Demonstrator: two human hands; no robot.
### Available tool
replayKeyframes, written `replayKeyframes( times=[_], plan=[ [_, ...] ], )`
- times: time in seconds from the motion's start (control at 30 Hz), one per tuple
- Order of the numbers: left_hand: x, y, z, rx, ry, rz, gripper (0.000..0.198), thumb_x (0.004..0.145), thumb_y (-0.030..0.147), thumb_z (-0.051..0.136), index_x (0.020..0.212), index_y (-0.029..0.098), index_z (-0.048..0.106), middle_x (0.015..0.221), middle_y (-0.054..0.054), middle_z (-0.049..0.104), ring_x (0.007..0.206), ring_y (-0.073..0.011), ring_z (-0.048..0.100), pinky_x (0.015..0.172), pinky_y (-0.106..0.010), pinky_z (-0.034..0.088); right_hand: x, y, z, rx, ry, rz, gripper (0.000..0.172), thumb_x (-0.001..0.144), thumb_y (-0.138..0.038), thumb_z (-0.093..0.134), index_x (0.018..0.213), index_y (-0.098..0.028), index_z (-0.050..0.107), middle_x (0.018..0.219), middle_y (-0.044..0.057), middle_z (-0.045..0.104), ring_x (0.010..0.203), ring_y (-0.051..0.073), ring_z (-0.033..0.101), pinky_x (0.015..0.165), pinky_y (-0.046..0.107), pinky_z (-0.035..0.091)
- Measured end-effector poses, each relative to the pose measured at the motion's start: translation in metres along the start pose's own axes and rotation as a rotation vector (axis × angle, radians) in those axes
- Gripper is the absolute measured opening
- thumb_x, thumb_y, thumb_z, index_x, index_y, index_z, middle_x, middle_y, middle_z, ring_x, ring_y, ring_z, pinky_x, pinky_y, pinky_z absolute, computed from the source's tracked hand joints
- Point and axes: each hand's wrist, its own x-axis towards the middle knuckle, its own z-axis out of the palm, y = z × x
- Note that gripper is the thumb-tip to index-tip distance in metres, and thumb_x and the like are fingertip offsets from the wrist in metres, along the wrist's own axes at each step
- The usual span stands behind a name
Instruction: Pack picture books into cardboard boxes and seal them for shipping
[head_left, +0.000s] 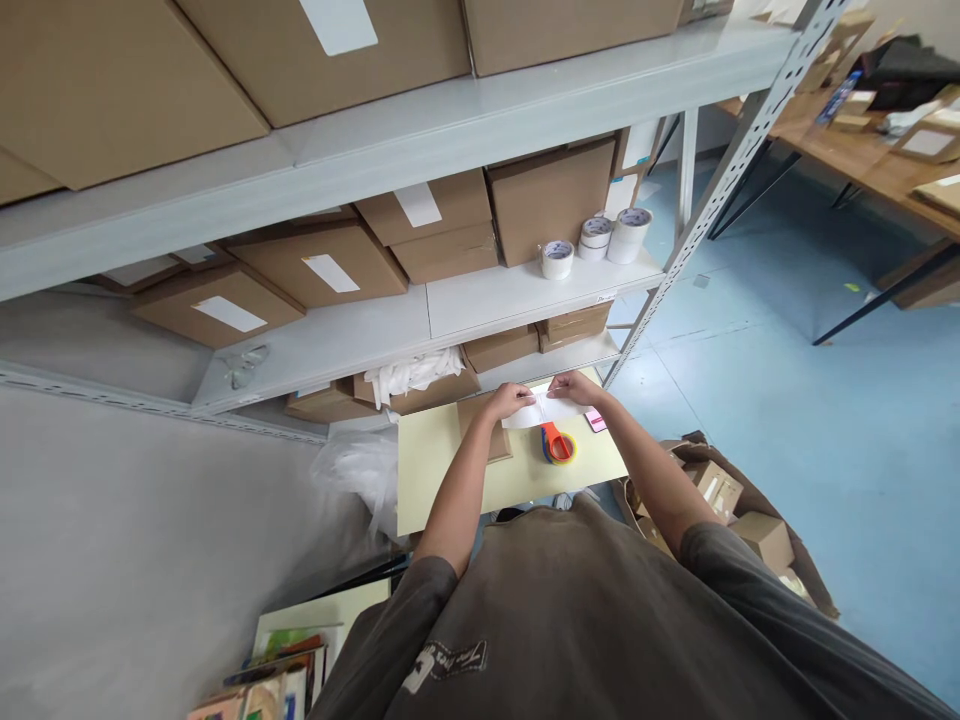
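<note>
Both my hands hold a white sheet of paper (523,414) above the pale yellow tabletop (427,490). The fingers of my left hand (513,398) pinch it near its middle. My right hand (570,386) pinches it just to the right, with a small gap between the two hands. Below the paper, an orange and blue tape dispenser (555,443) with a yellowish roll lies on the table. A flat piece of brown cardboard (498,446) lies under my left forearm. At the right edge sits a phone with a pink screen (595,420), partly hidden by my right wrist.
A grey metal shelf (360,340) with several cardboard boxes (442,210) stands ahead. White tape rolls (556,262) sit on its middle level. A large carton of small boxes (761,540) is on the floor at right. Clear plastic (364,470) hangs at the table's left.
</note>
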Motion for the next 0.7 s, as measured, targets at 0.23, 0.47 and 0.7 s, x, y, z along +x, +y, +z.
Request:
replayKeyframes(
  times=[0.23,0.47,0.7],
  plan=[
    [0.007,-0.03,0.002,-0.059,0.224,-0.014,0.03,0.08,0.047,0.075,0.081,0.017,0.082,0.085,-0.006,0.079,0.082,-0.0225,0.068,0.076,-0.031,0.051,-0.032,0.027,-0.05,0.012,0.278,0.098,0.046,0.067,-0.065,0.084,0.074,-0.02,0.073,0.072,0.005,0.073,0.066,0.02,0.063,0.06,0.031,0.05],
    [0.044,-0.017,0.04,-0.134,0.382,-0.016,0.04,0.078,0.038,0.085,0.113,0.018,0.083,0.109,-0.011,0.079,0.104,-0.0264,0.07,0.099,-0.039,0.053,-0.024,0.014,-0.021,0.112,0.136,0.054,0.046,0.072,-0.064,0.08,0.086,-0.02,0.075,0.079,0.004,0.074,0.071,0.019,0.064,0.063,0.029,0.051],
    [0.004,-0.004,0.032,-0.304,0.443,-0.019,0.039,0.092,0.051,0.066,0.103,0.016,0.081,0.095,-0.009,0.079,0.091,-0.021,0.071,0.086,-0.032,0.055,-0.004,-0.007,-0.001,0.007,0.053,-0.139,0.031,0.082,-0.05,0.073,0.089,-0.022,0.083,0.096,0.006,0.078,0.082,0.021,0.068,0.077,0.034,0.055]
  ],
)
